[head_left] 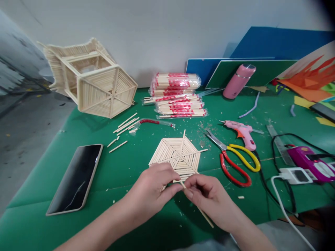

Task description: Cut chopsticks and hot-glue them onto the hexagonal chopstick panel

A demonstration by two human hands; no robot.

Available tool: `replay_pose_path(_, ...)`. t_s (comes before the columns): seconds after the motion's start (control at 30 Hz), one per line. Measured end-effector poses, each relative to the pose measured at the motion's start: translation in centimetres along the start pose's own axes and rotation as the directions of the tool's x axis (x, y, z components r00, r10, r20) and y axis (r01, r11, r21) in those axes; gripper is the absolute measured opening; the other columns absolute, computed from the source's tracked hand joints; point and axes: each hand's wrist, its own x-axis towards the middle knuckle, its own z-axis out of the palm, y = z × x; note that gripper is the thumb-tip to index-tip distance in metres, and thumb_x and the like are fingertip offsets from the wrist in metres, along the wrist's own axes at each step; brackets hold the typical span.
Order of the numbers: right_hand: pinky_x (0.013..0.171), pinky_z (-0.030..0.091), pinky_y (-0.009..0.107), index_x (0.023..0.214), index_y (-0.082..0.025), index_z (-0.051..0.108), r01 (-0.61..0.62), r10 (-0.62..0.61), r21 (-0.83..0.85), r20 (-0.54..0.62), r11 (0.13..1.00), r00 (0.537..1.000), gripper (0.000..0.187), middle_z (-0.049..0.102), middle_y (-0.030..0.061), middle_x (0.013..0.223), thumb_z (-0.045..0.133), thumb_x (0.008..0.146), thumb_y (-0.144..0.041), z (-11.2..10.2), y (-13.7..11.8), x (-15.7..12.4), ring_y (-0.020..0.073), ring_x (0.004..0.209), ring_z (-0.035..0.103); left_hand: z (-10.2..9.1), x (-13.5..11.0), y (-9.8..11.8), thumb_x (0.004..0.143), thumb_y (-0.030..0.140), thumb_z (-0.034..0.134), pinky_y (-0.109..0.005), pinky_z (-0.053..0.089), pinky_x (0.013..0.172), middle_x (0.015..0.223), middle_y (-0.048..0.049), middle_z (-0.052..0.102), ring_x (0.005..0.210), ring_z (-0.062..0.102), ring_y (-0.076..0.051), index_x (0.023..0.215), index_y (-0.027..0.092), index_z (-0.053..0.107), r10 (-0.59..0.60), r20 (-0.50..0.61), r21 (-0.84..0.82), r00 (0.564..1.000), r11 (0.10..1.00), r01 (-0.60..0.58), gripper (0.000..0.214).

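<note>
A thin wooden stick slants down to the right between my hands, in front of a hexagonal stick panel. My left hand is closed, its thumb and forefinger pinching the stick's upper end. My right hand grips the same stick just below, with its fingers curled round it. The panel lies flat on the table, its sticks set in rings with spokes, and a few spokes poke past the edge. My left fingers cover the panel's near left part. Scissors with red and yellow handles lie open to the right.
On the green table are a phone, loose sticks, wrapped stick bundles, a pink glue gun, a pink bottle and a white plug adapter with cables. A stick-built lantern-like frame stands back left.
</note>
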Motion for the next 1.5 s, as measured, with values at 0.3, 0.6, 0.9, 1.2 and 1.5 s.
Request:
replay_pose_path(0.3,0.054,0.037,0.022,0.080,-0.019,0.056,0.154,-0.147,0.042,-0.140,0.987,0.979,0.011,0.049,-0.0020,0.068,0.053,0.079,-0.030,0.4,0.0,0.7,0.0093,0.059,0.043,3.6,-0.4,1.6,0.079,0.033,0.049,-0.024,0.048,0.057,0.073,-0.0030,0.062,0.062,0.058,-0.013,0.090,0.017,0.058,-0.445,-0.090,-0.671,0.891,0.688,0.276,0.021)
replay_pose_path(0.6,0.058,0.044,0.023,0.087,-0.022,0.060,0.311,-0.373,-0.322,-0.153,0.894,0.915,0.012,0.055,0.0026,0.082,0.052,0.079,-0.017,-0.2,-0.4,0.1,0.0120,0.069,0.052,3.8,0.4,2.4,0.079,0.031,0.048,-0.022,0.045,0.055,0.071,-0.0026,0.063,0.059,0.052,-0.011,0.085,0.018,0.064,-0.411,-0.069,-0.627,0.909,0.726,0.281,0.021)
replay_pose_path(0.9,0.069,0.048,0.030,0.097,-0.021,0.055,0.031,-0.566,-0.816,-0.372,0.577,0.735,0.018,0.059,0.0051,0.086,0.049,0.080,-0.024,-6.0,1.8,-1.4,0.0162,0.076,0.056,3.9,-0.1,2.0,0.084,0.030,0.041,-0.022,0.036,0.049,0.055,0.0009,0.044,0.054,0.042,-0.010,0.057,0.016,0.055,-0.317,-0.107,-0.351,0.942,0.899,0.263,0.033)
replay_pose_path(1.2,0.072,0.046,0.040,0.104,-0.015,0.054,-0.395,-0.430,-0.873,-0.486,0.287,0.761,0.031,0.056,0.0133,0.100,0.043,0.075,-0.020,-13.6,4.3,-1.0,0.0256,0.086,0.056,3.3,-0.1,1.2,0.084,0.030,0.043,-0.023,0.035,0.052,0.058,0.0000,0.047,0.056,0.042,-0.011,0.066,0.017,0.059,-0.279,-0.132,-0.372,0.951,0.903,0.213,0.027)
replay_pose_path(1.5,0.059,0.047,0.035,0.095,-0.017,0.054,-0.416,-0.378,-0.869,-0.492,0.267,0.784,0.027,0.060,0.0104,0.092,0.038,0.079,-0.032,-13.4,2.6,-2.1,0.0233,0.072,0.060,1.9,0.5,1.2,0.078,0.038,0.050,-0.020,0.024,0.047,0.055,0.0024,0.043,0.053,0.033,-0.008,0.056,0.015,0.054,-0.571,0.008,-0.696,0.821,0.587,0.415,0.032)
